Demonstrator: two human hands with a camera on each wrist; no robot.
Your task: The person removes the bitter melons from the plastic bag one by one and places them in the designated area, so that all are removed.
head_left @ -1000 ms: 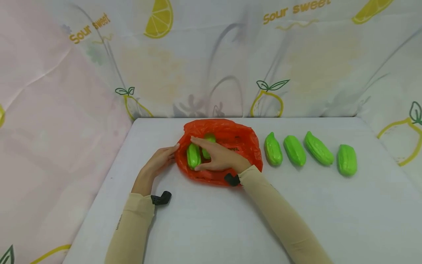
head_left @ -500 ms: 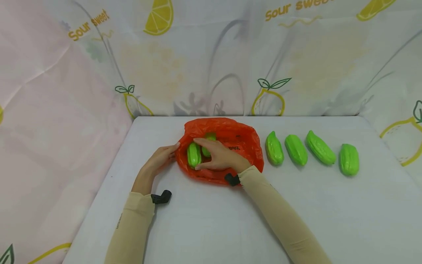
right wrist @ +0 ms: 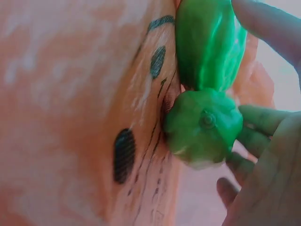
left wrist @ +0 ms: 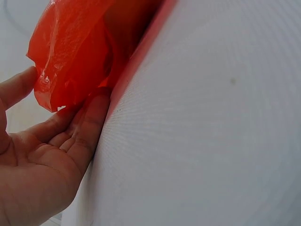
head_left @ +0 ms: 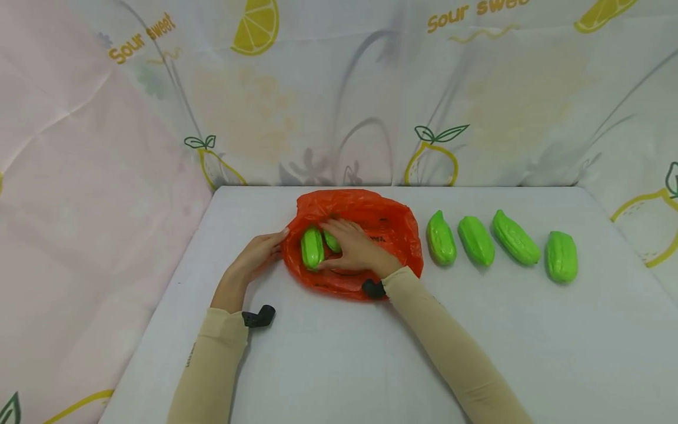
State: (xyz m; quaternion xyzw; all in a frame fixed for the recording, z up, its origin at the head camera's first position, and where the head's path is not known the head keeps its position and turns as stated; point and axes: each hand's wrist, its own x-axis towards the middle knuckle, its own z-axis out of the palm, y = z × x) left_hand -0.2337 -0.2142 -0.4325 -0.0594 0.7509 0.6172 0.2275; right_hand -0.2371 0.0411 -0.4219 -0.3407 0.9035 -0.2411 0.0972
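My left hand (head_left: 253,259) is at the left rim of a red plastic bag (head_left: 413,235) that lies open on the table. In the left wrist view, the thumb touches one side of the bag (left wrist: 70,52) and the nearly straight fingers lie under the other. Inside the bag are two shiny green ribbed fruits, one at the left (head_left: 312,248) and one beside it (head_left: 332,241), partly covered by my right hand (head_left: 355,246). That hand reaches into the bag with fingers spread. In the right wrist view its fingers lie beside the nearer fruit (right wrist: 202,127), not wrapped round it.
Several similar green fruits lie in a row right of the bag, the nearest (head_left: 441,238) close to its rim and the farthest (head_left: 561,257) at the right. A fabric backdrop with lemon prints (head_left: 318,106) stands behind the white table (head_left: 318,365).
My right hand's fingers have drawn back slightly to the right, away from the left fruit, and cover more of the second one. The left hand stays at the bag's rim.
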